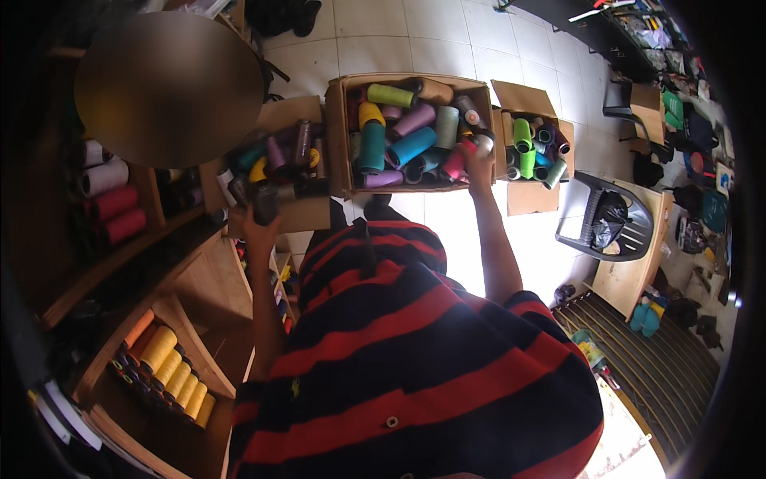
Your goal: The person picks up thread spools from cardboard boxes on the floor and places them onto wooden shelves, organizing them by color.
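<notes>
My left hand (257, 235) is closed round a dark thread spool (266, 205) at the near side of the left cardboard box (309, 214). That box holds purple, yellow, teal and dark spools. My right hand (479, 169) reaches over the near right corner of the middle cardboard box (427, 189), its fingers closed on a pinkish-red thread spool (455, 164). A pale rounded end (483, 144) shows by those fingers. Inside the middle box lie a blue spool (412, 144), a lime spool (390, 95), a teal spool (372, 148) and several others, jumbled together.
A smaller box (533, 198) with green and dark spools stands at the right. Wooden shelving (191, 307) on the left holds yellow spools (171, 369) and pink spools (120, 214). A dark plastic chair (634, 231) is at the right. A blurred round patch covers the upper left.
</notes>
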Available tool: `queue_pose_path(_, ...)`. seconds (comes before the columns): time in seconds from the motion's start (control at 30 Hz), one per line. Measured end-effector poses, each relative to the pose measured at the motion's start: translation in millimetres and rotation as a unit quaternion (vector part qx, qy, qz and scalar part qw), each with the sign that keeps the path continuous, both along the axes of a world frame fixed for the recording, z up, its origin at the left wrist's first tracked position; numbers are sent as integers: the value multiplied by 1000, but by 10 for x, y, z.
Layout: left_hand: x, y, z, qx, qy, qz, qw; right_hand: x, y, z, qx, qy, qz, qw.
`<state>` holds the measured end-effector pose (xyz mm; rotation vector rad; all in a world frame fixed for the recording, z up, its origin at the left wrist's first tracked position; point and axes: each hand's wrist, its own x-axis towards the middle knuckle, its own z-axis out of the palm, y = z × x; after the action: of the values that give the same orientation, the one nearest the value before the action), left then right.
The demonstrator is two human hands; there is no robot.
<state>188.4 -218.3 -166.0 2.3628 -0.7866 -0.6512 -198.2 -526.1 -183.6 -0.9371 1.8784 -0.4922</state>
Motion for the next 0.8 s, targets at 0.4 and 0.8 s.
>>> queue_pose_path(0.4, -1309, -1769, 633, -112, -27, -197, 974, -628, -260, -117, -161, 225, 331, 902)
queue_pose_path(0.8, -2016, -2384, 75, 28, -149, -287, 946, -233, -355, 302, -334, 274, 472, 769)
